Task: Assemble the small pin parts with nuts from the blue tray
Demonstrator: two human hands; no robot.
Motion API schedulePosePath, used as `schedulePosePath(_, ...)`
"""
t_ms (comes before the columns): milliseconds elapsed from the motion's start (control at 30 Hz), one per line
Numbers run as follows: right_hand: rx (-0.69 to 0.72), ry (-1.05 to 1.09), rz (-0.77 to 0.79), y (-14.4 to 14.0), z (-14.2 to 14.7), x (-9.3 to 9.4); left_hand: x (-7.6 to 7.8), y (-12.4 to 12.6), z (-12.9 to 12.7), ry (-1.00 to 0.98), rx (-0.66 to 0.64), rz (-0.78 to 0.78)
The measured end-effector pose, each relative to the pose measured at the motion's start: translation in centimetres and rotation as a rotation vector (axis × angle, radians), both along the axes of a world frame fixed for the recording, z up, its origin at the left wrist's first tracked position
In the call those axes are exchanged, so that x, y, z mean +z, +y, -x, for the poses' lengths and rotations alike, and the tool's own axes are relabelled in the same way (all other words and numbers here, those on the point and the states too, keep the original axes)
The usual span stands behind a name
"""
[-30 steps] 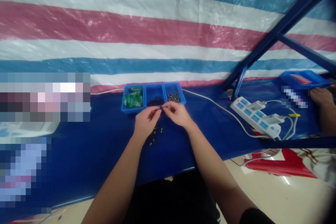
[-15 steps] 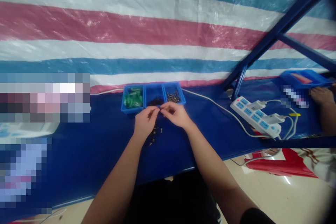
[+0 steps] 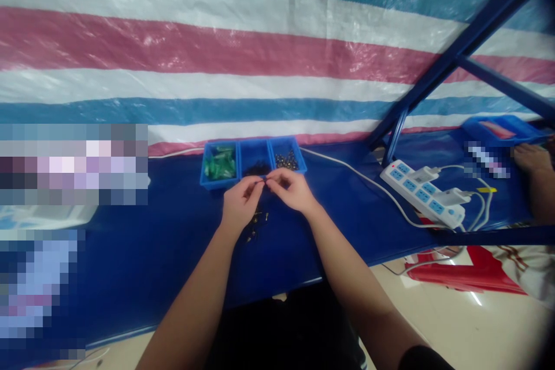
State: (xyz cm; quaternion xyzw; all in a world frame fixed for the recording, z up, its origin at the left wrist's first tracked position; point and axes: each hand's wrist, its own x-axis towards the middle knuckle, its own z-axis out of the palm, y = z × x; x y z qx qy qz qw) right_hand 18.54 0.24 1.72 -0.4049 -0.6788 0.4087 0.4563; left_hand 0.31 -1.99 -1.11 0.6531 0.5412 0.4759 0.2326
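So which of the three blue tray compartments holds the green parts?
The leftmost compartment, farthest from the power strip. The middle compartment holds dark bits, the right compartment small metallic ones.

Even, soft daylight; glare is seen on the striped tarp (image 3: 260,58); edges are bent, corners darkened, detail softened.

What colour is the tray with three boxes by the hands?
The tray is blue, seen in the head view.

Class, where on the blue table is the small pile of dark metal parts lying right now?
In the head view, the pile of small parts lies loose on the blue table, just below the left hand and nearer the person than the three-part blue tray.
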Motion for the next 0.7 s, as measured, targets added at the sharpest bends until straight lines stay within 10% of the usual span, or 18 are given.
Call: schedulePosePath(700, -0.004, 0.006, -0.016, -0.06, 0.40, -0.27, -0.02, 0.11, -0.05, -0.038, 0.003, 0.023)
